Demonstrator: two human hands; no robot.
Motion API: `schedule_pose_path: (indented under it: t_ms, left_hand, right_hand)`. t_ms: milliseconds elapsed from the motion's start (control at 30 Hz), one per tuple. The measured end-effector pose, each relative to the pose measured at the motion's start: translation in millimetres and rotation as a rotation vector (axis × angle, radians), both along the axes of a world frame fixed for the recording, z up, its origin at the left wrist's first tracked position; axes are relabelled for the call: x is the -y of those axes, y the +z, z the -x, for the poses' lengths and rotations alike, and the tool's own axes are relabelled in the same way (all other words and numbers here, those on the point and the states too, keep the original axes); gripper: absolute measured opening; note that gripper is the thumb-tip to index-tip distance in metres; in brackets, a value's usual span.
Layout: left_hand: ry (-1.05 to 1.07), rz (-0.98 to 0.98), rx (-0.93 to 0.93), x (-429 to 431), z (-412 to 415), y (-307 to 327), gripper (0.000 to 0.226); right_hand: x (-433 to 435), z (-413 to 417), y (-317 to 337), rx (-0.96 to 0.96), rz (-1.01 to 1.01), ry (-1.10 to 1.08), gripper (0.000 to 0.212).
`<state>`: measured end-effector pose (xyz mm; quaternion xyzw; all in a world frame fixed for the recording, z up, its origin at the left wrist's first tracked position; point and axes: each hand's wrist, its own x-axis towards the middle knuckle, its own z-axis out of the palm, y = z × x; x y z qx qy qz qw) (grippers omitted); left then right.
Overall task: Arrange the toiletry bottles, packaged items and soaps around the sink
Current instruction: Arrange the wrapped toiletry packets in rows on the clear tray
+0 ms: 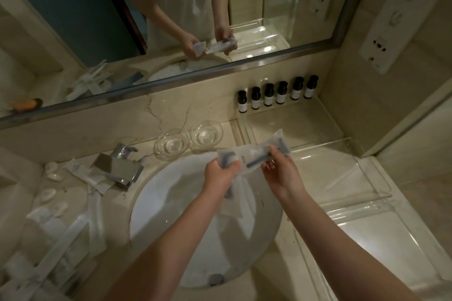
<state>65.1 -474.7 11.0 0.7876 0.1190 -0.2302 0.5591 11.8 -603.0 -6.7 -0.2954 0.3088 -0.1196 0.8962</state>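
Over the white sink [171,203], my left hand [220,173] grips one clear packaged item [226,157] with a dark object inside; it hangs down past my wrist. My right hand [278,171] holds a second clear packaged item [264,151] lying crosswise, its far end pointing up and right. Several dark toiletry bottles [276,93] with white labels stand in a row against the back wall at the right. Wrapped soaps [52,176] and long clear packets [80,173] lie scattered on the counter left of the sink.
A chrome tap [119,166] stands at the sink's back left. Two clear glass dishes [188,140] sit behind the sink. A clear acrylic tray [342,178] covers the right counter. The mirror [171,19] spans the back wall; a wall panel [391,32] is at right.
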Motion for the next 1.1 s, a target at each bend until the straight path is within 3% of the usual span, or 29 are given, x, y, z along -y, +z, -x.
schedule_pose_path:
  t_ms: [200, 333, 467, 600, 767, 933, 1100]
  left_hand:
    - [-0.009, -0.004, -0.038, 6, -13, -9, 0.029]
    - [0.031, 0.002, -0.052, 5, -26, -14, 0.054]
    - [0.024, -0.024, -0.023, 5, -40, -14, 0.038]
    - [0.010, -0.002, 0.006, 3, -47, -16, 0.016]
    - [-0.030, -0.020, -0.010, 7, -47, -26, 0.028]
    - [-0.058, -0.018, -0.032, 15, -45, -29, 0.025]
    - [-0.044, -0.012, -0.014, 11, -49, -29, 0.024]
  right_hand:
    - [32, -20, 7, -0.114, 0.373, 0.084, 0.033]
    - [67, -55, 9, -0.377, 0.608, 0.231, 0.049]
    - [79, -87, 8, -0.463, 0.806, 0.446, 0.047]
    - [82, -100, 0, -0.570, 1.039, 0.495, 0.044]
    - [84, -97, -2, -0.650, 1.253, 0.455, 0.054]
    - [82, -100, -7, -0.548, 1.183, 0.424, 0.053]
    - [72, -109, -8, -0.492, 1.235, 0.451, 0.055]
